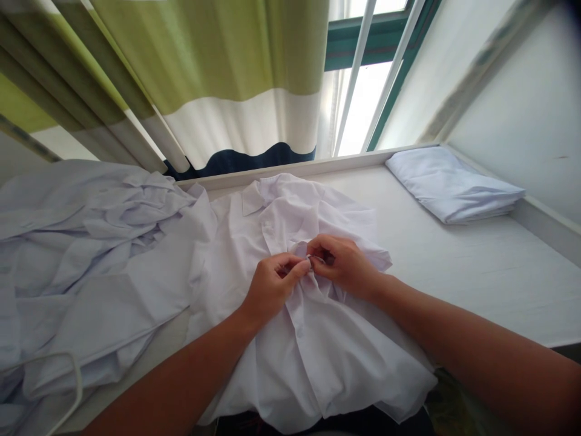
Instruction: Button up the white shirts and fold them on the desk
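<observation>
A white collared shirt [363, 357] lies spread in front of me, its collar at the far end and its hem hanging over the near edge of the table. My left hand [275, 281] pinches the front placket around mid-length. Right beside it, my right hand [340, 263] grips the same strip of cloth between thumb and fingers. The fingertips of both hands nearly meet there, and the cloth is gathered into creases around them. Any button between the fingers is too small or too covered to make out.
On the left lies a heap of rumpled white garments [100, 254], with a pale cord [78, 375] in front of it. A folded white garment [454, 181] rests at the back right of the white table [490, 272]. Behind a raised rim hang green and white curtains [218, 60].
</observation>
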`<control>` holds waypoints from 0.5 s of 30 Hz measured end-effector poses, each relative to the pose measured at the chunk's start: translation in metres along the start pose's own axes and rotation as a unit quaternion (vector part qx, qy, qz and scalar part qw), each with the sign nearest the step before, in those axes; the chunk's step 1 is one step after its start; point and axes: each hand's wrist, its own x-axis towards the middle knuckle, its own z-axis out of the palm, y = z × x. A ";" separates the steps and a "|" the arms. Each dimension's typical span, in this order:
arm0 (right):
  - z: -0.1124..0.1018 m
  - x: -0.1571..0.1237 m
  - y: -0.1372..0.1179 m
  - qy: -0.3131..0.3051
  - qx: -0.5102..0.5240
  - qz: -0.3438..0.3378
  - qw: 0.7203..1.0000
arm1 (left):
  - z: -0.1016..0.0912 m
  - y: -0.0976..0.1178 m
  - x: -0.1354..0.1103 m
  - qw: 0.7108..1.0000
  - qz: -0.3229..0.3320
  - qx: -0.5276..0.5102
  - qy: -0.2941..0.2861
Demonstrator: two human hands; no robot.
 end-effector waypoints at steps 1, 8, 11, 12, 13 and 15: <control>-0.001 0.000 0.000 -0.008 0.027 0.004 1.000 | 0.000 -0.001 0.000 1.000 0.001 -0.023 -0.007; -0.002 -0.002 0.002 -0.058 0.283 0.056 0.956 | -0.004 -0.001 -0.001 0.998 0.027 -0.051 0.001; -0.001 -0.002 0.003 -0.055 0.332 0.062 0.940 | -0.007 0.000 -0.003 0.997 0.078 -0.002 0.020; 0.000 -0.002 0.003 -0.056 0.342 0.064 0.936 | -0.008 0.000 -0.004 0.995 0.094 0.015 0.026; 0.000 -0.002 0.003 -0.059 0.351 0.066 0.932 | -0.008 -0.001 -0.004 0.993 0.109 0.034 0.030; 0.000 -0.002 0.002 -0.066 0.365 0.071 0.926 | -0.009 0.000 -0.004 0.987 0.138 0.072 0.036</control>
